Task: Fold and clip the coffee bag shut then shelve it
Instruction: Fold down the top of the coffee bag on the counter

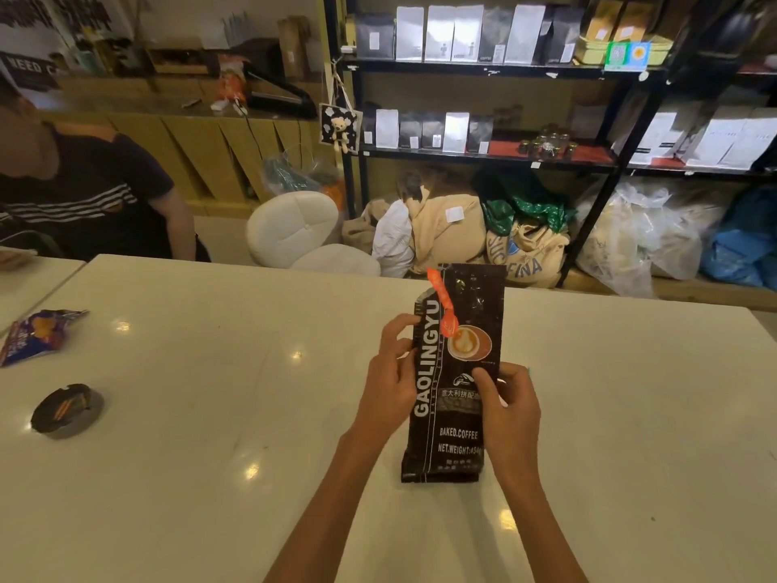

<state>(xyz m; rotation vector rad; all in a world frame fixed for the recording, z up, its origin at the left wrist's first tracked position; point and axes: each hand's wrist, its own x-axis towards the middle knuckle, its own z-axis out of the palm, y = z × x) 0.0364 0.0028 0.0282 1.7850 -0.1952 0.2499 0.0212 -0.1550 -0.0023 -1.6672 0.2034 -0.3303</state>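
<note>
A tall black coffee bag [458, 313] printed GAOLINGYU stands upright on the white table [210, 414], its top unfolded and reaching past the far edge. My left hand [393, 372] grips its left edge at mid height. My right hand [511, 410] holds its right side a little lower, thumb across the front. A sliver of something light blue [527, 371] shows behind my right hand; I cannot tell what it is. The black shelf [483, 69] behind the table carries rows of black and white coffee bags.
A person in a dark striped shirt [84, 183] sits at far left. On the table's left lie a blue snack wrapper [38, 334] and a round dark ashtray [67, 410]. Sacks [462, 233] and plastic bags fill the floor under the shelf; a white chair [302, 233] stands nearby.
</note>
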